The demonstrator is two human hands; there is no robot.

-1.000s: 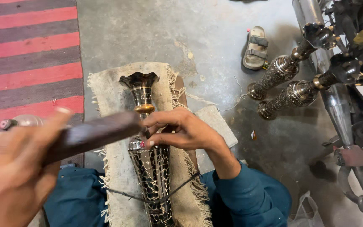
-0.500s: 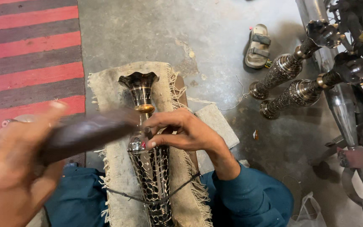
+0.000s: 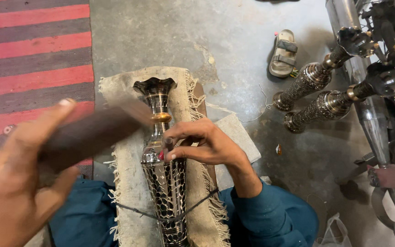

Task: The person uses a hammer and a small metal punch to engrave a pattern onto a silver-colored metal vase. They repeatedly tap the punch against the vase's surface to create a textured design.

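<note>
A patterned silver metal vase (image 3: 166,183) with a brass ring at its neck lies on a burlap cloth (image 3: 129,183), tied down by a thin cord (image 3: 197,203). My right hand (image 3: 206,146), in a blue sleeve, pinches a small punch (image 3: 166,142) against the vase just below the neck. Close to the camera, my left hand (image 3: 19,183) grips a dark wooden stick (image 3: 97,132). The stick is blurred, and its far end is close to the vase's neck.
Two similar vases (image 3: 309,80) (image 3: 330,105) stand on the concrete floor at the right, beside a motorcycle's exhaust (image 3: 380,128). A sandal (image 3: 283,54) lies farther back. A red and grey striped rug (image 3: 33,50) covers the left. A stone slab (image 3: 238,137) sits under my right wrist.
My left hand has swung the wooden stick, which is now blurred and a little higher beside the vase's neck. My right hand stays on the vase with the punch.
</note>
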